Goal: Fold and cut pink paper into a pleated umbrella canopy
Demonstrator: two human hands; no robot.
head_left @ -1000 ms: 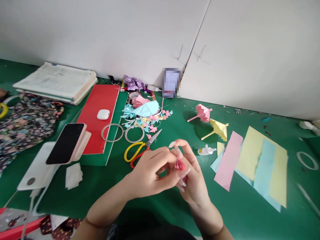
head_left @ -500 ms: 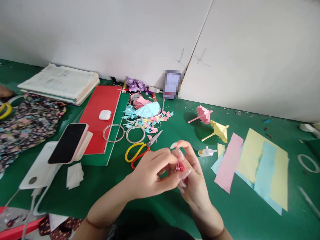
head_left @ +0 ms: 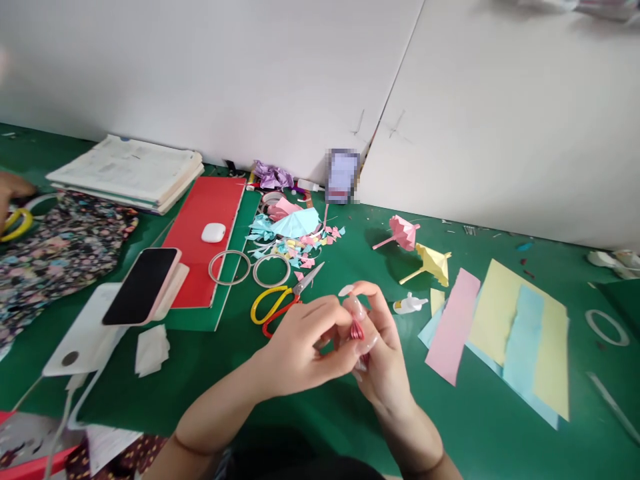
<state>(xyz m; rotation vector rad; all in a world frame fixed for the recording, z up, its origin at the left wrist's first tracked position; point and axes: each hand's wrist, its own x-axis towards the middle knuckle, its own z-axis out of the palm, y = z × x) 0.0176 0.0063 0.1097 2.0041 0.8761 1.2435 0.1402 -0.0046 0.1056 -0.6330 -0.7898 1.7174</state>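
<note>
Pinched between the fingers of both my hands is a small piece of pleated pink-red paper (head_left: 357, 331), mostly covered by the fingertips. My left hand (head_left: 313, 340) grips it from the left, thumb and forefinger closed on it. On its other side my right hand (head_left: 383, 347) is closed around it, long nails showing. Scissors (head_left: 283, 303) with yellow and red handles lie just beyond my left hand. A small white glue bottle (head_left: 411, 304) rests on its side to the right of my right hand. Behind it lie a pink paper umbrella (head_left: 403, 233) and a yellow paper umbrella (head_left: 434, 264).
Coloured paper sheets (head_left: 545, 347) lie at right, near a tape ring (head_left: 607, 327). Paper scraps (head_left: 295, 250) and a light-blue folded paper (head_left: 296, 223) are heaped mid-table. Leftward are a phone (head_left: 143, 287), a red folder (head_left: 200, 200), books (head_left: 127, 170) and another person's hand (head_left: 10, 193).
The view has shifted slightly. My hands stay closed on the pleated paper, which has turned a little and shows narrower. At far left, the other person's hand shows more beside yellow-handled scissors.
</note>
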